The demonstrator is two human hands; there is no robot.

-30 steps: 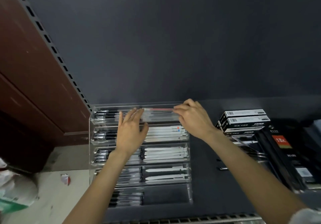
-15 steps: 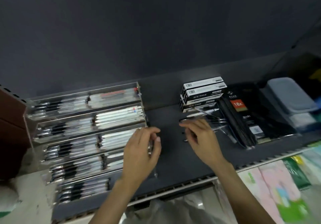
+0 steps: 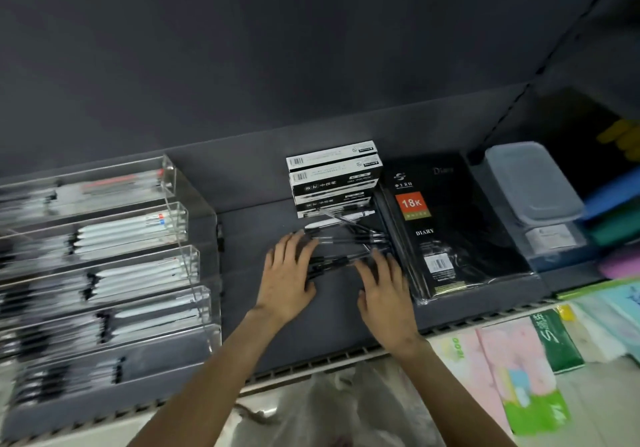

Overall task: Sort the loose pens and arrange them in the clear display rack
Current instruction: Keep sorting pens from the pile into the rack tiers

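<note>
I see a big dark shelf (image 3: pixel 242 311). On its left side sits the clear display rack (image 3: pixel 194 238), with rows of pens in its slots, all blurry. A black diary (image 3: pixel 446 235) lies on the right, with a stack of pen boxes (image 3: pixel 332 176) just behind the middle. The loose pens (image 3: pixel 346 238) lie in a small heap on the shelf between the rack and the diary. My left hand (image 3: pixel 287 280) is spread flat, fingers touching the pens. My right hand (image 3: pixel 386 287) is spread flat too, fingertips at the heap's right end
</note>
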